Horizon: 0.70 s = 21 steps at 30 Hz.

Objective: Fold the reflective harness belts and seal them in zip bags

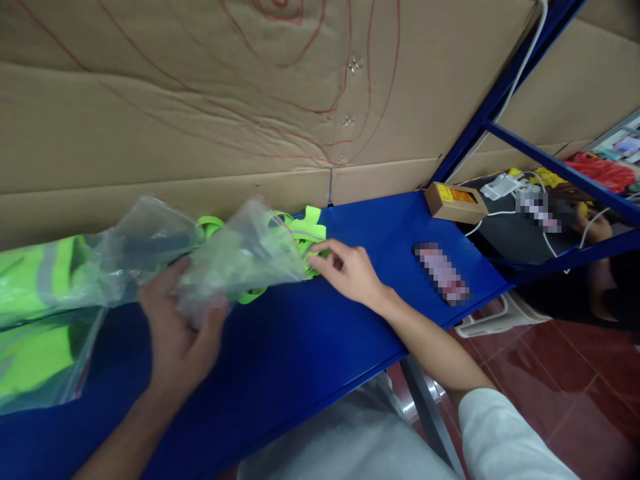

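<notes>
A clear zip-seal plastic bag (235, 260), smeared by motion, is gripped in my left hand (183, 333), thumb on the near side and fingers partly hidden behind it. My right hand (350, 270) is at the bag's right edge, with thumb and index finger curled into a pinch. Whether it holds the bag's edge or a strap cannot be made out. Fluorescent yellow-green straps with a grey stripe (311, 230) lie on the blue table behind the bag and beside those fingertips.
More bagged yellow-green pieces (35, 280) lie at the left. On the blue table (310, 347) are a phone (443, 275) and a small cardboard box (456, 202). Cardboard (225, 133) lines the back. Past a blue frame (545, 163), another person's hand (593, 227) shows near cables.
</notes>
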Each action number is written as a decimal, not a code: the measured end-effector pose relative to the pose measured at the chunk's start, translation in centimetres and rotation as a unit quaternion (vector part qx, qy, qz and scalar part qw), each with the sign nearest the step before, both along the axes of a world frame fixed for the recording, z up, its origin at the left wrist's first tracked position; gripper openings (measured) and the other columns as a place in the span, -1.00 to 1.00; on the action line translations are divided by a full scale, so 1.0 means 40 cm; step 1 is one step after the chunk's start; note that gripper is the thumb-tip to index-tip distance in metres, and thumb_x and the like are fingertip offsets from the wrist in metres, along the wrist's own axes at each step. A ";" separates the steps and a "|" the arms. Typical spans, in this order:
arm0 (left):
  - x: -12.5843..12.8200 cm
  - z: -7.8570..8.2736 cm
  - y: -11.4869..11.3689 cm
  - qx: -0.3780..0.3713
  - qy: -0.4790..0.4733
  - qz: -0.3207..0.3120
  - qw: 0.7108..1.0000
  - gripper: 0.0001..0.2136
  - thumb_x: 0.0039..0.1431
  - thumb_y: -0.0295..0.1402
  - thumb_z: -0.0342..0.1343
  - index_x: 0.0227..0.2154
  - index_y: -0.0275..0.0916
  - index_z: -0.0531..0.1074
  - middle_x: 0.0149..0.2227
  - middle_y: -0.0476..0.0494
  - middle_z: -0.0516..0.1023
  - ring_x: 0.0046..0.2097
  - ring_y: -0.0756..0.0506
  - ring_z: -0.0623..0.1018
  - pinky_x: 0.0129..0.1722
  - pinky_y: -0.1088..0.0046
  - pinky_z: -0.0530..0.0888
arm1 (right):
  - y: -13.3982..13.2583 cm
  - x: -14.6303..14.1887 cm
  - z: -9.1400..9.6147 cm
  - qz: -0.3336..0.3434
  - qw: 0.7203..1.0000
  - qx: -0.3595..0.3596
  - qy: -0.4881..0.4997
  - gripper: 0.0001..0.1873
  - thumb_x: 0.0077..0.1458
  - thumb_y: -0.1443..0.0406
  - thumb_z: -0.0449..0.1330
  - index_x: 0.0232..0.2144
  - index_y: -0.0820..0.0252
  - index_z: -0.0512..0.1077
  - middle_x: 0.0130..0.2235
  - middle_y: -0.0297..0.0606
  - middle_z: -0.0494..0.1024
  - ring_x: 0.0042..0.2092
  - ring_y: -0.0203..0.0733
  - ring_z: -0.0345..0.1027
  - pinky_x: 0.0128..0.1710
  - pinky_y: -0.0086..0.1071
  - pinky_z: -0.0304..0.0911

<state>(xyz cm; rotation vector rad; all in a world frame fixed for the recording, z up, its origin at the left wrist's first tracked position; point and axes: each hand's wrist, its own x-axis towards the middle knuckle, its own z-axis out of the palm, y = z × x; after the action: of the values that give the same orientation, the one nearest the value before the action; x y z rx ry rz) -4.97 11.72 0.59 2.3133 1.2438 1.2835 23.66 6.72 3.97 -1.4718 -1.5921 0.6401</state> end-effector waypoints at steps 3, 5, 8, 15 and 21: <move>0.019 -0.015 -0.030 0.017 0.112 -0.112 0.987 -0.37 0.27 -0.26 0.16 0.35 -0.23 0.14 0.24 -0.41 0.29 0.31 -0.41 0.33 0.30 -0.07 0.38 | -0.028 -0.049 0.005 0.227 0.973 0.041 0.031 -0.30 0.20 0.04 0.35 0.27 0.18 0.29 0.00 -0.16 0.60 -0.14 -0.23 0.53 -0.15 -0.38 0.43; 0.026 -0.016 -0.040 0.001 0.174 -0.187 0.967 -0.37 0.30 -0.21 0.16 0.35 -0.23 0.12 0.27 -0.42 0.27 0.29 -0.39 0.39 0.25 0.01 0.45 | -0.038 -0.074 -0.002 0.275 0.957 0.093 0.024 -0.25 0.20 0.07 0.37 0.30 0.20 0.24 0.20 -0.03 0.48 0.14 -0.11 0.45 0.10 -0.27 0.41; 0.024 0.002 -0.042 0.050 0.211 -0.188 0.958 -0.30 0.29 -0.04 0.18 0.38 -0.17 0.10 0.32 -0.43 0.22 0.24 -0.41 0.45 0.12 0.04 0.56 | -0.037 -0.067 -0.008 0.171 0.970 0.172 0.014 -0.57 0.32 0.15 0.25 0.15 0.17 0.39 0.13 -0.08 0.54 0.15 -0.09 0.45 0.18 -0.20 0.37; -0.007 0.071 -0.008 0.158 0.126 -0.019 0.979 -0.29 0.23 -0.27 0.30 0.38 -0.13 0.16 0.27 -0.40 0.29 0.25 -0.36 0.42 0.17 0.04 0.51 | 0.025 0.152 0.025 -0.229 0.928 0.259 -0.140 -0.40 0.29 0.17 0.23 0.31 0.19 0.28 0.21 0.03 0.45 0.22 0.07 0.35 0.27 0.01 0.25; -0.124 0.145 0.063 0.160 0.093 0.219 0.958 -0.36 0.24 -0.24 0.25 0.33 -0.24 0.21 0.27 -0.41 0.26 0.34 -0.45 0.30 0.31 -0.24 0.29 | 0.073 0.346 -0.034 -0.302 0.912 0.117 -0.250 -0.07 0.14 0.37 0.23 0.44 0.66 -0.04 0.43 0.46 -0.02 0.49 0.33 -0.14 0.43 0.09 -0.04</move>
<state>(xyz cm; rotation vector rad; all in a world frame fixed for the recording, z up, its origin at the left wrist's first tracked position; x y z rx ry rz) -9.93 14.24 6.37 2.5162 1.8109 1.5265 37.49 9.64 2.60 -1.9029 -1.3819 -0.2993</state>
